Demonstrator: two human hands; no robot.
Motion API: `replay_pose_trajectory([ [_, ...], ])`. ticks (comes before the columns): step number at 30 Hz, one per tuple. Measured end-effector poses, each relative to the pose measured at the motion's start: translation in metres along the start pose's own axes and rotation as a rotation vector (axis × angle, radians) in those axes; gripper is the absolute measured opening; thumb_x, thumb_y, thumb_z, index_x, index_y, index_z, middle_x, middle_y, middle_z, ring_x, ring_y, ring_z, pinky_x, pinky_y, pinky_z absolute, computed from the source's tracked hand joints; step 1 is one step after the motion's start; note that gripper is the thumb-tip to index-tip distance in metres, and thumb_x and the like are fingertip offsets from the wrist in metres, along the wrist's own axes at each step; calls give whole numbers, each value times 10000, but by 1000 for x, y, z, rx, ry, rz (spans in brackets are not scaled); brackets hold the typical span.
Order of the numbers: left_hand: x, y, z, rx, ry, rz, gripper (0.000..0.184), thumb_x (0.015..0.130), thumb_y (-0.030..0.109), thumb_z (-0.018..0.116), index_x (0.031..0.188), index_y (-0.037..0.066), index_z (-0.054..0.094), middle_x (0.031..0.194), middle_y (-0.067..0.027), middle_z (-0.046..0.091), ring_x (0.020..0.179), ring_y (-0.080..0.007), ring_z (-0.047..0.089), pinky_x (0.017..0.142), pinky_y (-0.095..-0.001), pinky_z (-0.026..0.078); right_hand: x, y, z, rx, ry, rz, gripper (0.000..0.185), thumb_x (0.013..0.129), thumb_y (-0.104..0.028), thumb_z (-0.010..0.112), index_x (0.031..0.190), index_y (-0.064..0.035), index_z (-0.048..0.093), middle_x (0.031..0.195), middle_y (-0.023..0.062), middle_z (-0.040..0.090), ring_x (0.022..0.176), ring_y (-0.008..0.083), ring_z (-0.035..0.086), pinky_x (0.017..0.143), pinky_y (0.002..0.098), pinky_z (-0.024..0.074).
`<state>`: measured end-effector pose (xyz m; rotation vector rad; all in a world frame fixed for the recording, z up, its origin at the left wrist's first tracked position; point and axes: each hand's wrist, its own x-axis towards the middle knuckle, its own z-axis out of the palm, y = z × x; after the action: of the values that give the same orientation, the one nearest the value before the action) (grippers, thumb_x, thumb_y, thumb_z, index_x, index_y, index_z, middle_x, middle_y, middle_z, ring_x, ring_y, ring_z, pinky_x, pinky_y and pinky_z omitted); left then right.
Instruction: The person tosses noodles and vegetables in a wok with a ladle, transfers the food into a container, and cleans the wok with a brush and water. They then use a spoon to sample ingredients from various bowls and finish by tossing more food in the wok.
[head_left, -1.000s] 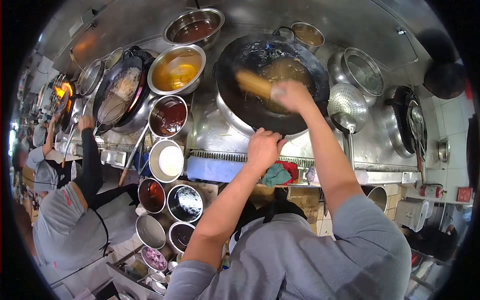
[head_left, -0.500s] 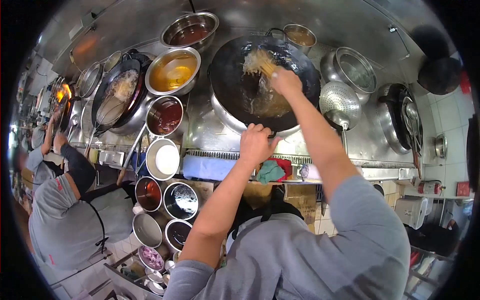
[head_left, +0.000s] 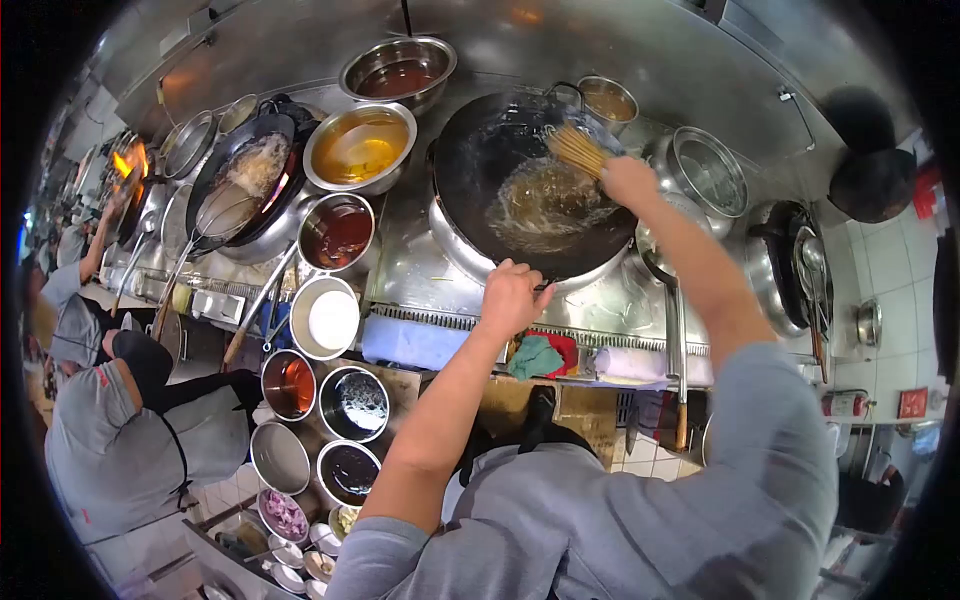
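Observation:
My right hand [head_left: 630, 184] is closed round the end of a bamboo brush [head_left: 577, 150], whose bristles rest against the upper right wall of the black wok [head_left: 470, 140]. Brownish, foamy liquid [head_left: 550, 205] lies in the middle of the wok. At the wok's near edge, my left hand [head_left: 513, 298] is closed on the near handle, which shows just beside the fingers. Below that hand, a green cloth [head_left: 536, 357] and a red cloth [head_left: 562, 350] lie on the front ledge.
Bowls of amber liquid [head_left: 360, 147] and red liquid [head_left: 398, 78] stand left of the wok. Several pots line the left side. A ladle [head_left: 682, 380] lies at the right. A co-worker [head_left: 110, 430] is at the far left, near another wok [head_left: 240, 180].
The brush has moved from the wok's upper middle to its upper right wall, and the liquid has pooled in the middle. My left hand stays at the near edge. The co-worker's arm has drawn back.

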<state>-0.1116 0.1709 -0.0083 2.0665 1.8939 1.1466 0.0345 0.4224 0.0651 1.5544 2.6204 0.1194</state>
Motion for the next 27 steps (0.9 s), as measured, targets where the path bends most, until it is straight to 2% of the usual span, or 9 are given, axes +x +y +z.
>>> replay_pose_trajectory([
  [5, 0, 2, -2, -16, 6, 3, 269, 704, 248, 725, 582, 62, 573, 598, -79, 523, 640, -277, 516, 610, -379, 443, -51, -54, 29, 239, 37, -1, 295, 883, -258, 458, 901, -42, 658, 929, 194, 651, 878, 372, 632, 773, 461, 504],
  [9, 0, 0, -1, -14, 31, 42, 314, 714, 261, 727, 558, 61, 541, 574, -73, 504, 632, -275, 510, 593, -381, 434, -93, 13, 2, 27, -123, -169, 223, 834, -234, 511, 888, -67, 648, 913, 159, 646, 854, 342, 645, 725, 452, 518],
  [14, 1, 1, -4, 3, -19, 0, 245, 703, 247, 719, 609, 58, 595, 622, -85, 523, 660, -274, 512, 616, -371, 440, 7, 14, 2, -140, 33, -145, 222, 814, -212, 540, 955, -68, 634, 929, 168, 642, 863, 345, 645, 726, 461, 519],
  [16, 0, 0, -3, -19, -17, 6, 255, 702, 247, 721, 601, 57, 584, 623, -87, 519, 662, -275, 502, 623, -373, 433, 3, -41, 22, 214, 118, 77, 240, 830, -233, 539, 967, -60, 635, 942, 179, 640, 853, 354, 644, 724, 468, 520],
  [19, 0, -1, -1, -63, -10, -8, 319, 723, 259, 720, 566, 57, 530, 594, -77, 501, 647, -281, 492, 597, -386, 424, -37, -83, 81, 446, 180, 68, 319, 825, -305, 552, 1016, -59, 620, 928, 183, 640, 859, 373, 635, 750, 469, 513],
  [22, 2, 1, -5, -45, -36, 10, 312, 729, 254, 717, 580, 48, 537, 623, -91, 515, 673, -291, 495, 619, -393, 425, -88, -127, 30, 697, 11, 42, 408, 784, -337, 604, 1168, -199, 609, 991, 200, 644, 915, 350, 632, 826, 460, 493],
  [24, -1, 1, -6, -40, -53, 2, 265, 740, 242, 709, 629, 43, 573, 642, -93, 523, 695, -296, 505, 639, -399, 427, -47, -123, 48, 921, 110, -46, 384, 782, -334, 613, 1145, -210, 627, 979, 188, 651, 906, 345, 633, 807, 460, 498],
  [25, -2, 4, -8, -44, -62, 4, 265, 740, 242, 709, 629, 43, 573, 642, -93, 523, 695, -296, 505, 639, -399, 427, -31, -119, 31, 1082, 43, 89, 333, 785, -339, 611, 1067, -170, 656, 956, 176, 657, 893, 347, 635, 788, 462, 501],
  [27, 1, 9, -13, -31, -77, -35, 238, 741, 241, 709, 670, 41, 601, 658, -90, 530, 722, -293, 517, 649, -400, 429, 11, -123, 38, 792, 337, 279, 281, 810, -326, 573, 970, -112, 657, 946, 171, 658, 886, 358, 633, 771, 464, 500],
])
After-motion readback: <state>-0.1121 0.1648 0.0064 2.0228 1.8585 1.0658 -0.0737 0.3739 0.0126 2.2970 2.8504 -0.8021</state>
